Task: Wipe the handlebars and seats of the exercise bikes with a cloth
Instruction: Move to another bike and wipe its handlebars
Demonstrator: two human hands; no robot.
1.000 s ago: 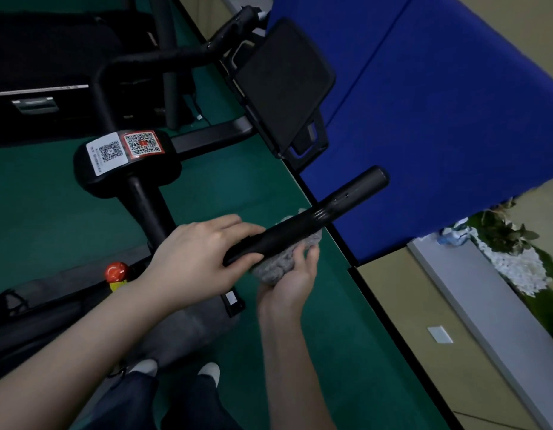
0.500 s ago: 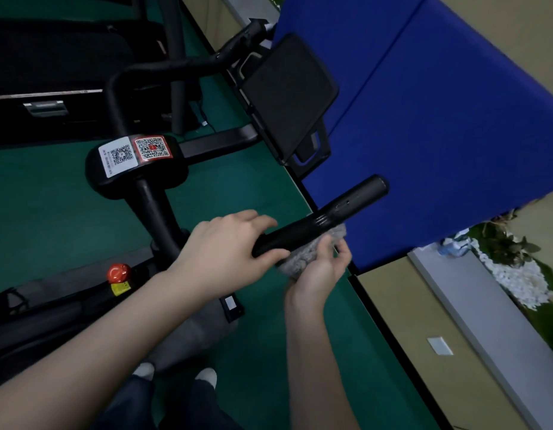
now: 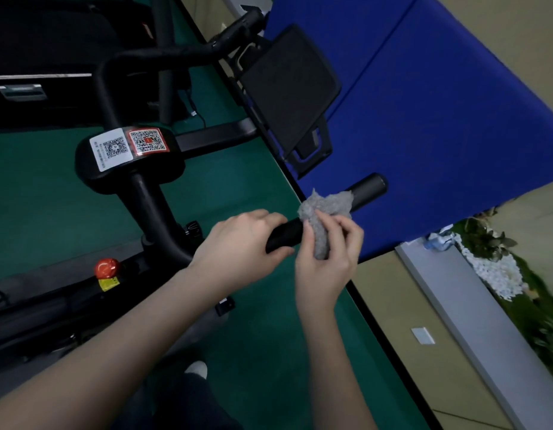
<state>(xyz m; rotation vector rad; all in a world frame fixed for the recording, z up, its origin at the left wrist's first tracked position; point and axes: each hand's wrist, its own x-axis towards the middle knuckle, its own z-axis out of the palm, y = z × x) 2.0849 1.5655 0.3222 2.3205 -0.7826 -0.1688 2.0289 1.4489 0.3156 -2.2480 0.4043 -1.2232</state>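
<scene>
A black handlebar grip (image 3: 366, 189) of an exercise bike is steadied by the left hand (image 3: 238, 243), curled around its near part. A grey cloth (image 3: 326, 209) is wrapped over the bar and pinched by the right hand (image 3: 329, 256). The wipe is best done by keeping the cloth snug and drawing it toward the bar's free end.

There is one view only, from the camera on my head, so nothing is shared with a second. It looks forward and steeply down, tilted, with my forearms running in from the bottom edge. My left hand (image 3: 238, 246) and right hand (image 3: 328, 256) sit close, mid-frame, at the handlebar (image 3: 366, 189); the wide lens bends the green floor (image 3: 36, 212) at the edges.
</scene>
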